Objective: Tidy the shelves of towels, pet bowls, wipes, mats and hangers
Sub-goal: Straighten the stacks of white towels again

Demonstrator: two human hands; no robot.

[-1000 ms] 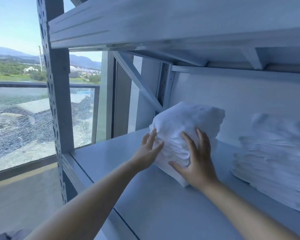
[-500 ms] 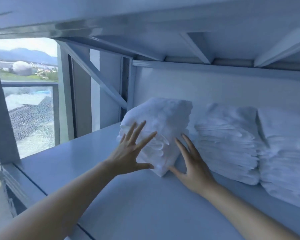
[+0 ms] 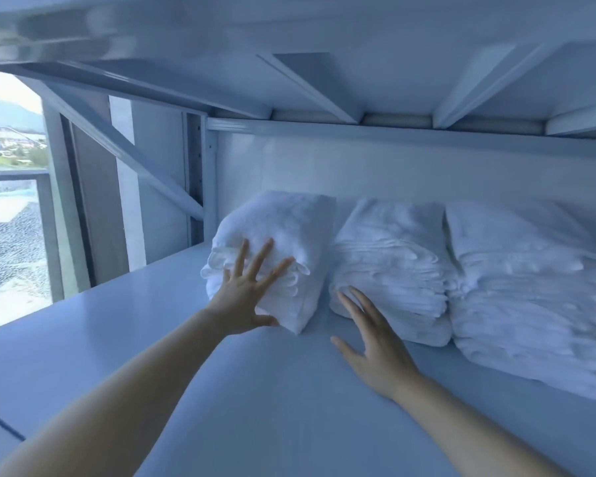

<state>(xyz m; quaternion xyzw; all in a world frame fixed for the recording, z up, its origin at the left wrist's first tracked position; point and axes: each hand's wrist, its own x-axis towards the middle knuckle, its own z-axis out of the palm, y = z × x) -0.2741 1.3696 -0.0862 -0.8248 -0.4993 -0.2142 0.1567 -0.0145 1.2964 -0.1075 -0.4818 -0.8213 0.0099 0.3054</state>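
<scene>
Three stacks of folded white towels stand in a row at the back of a pale shelf board (image 3: 152,339). My left hand (image 3: 246,290) lies flat, fingers spread, against the front of the left stack (image 3: 289,228). My right hand (image 3: 372,342) hovers open just in front of the middle stack (image 3: 393,256), its fingertips at the stack's lower front edge; I cannot tell whether they touch. The right stack (image 3: 530,290) is the largest and stands against the middle one.
The shelf above (image 3: 324,63) hangs low over the towels, with metal ribs underneath. A diagonal brace (image 3: 128,156) and an upright post (image 3: 207,187) stand left of the towels. A window (image 3: 11,218) is at far left.
The left towel stack has slid right and back, closer to the middle stack. My right hand has come off it and now sits before the middle stack. The view has swung right.
</scene>
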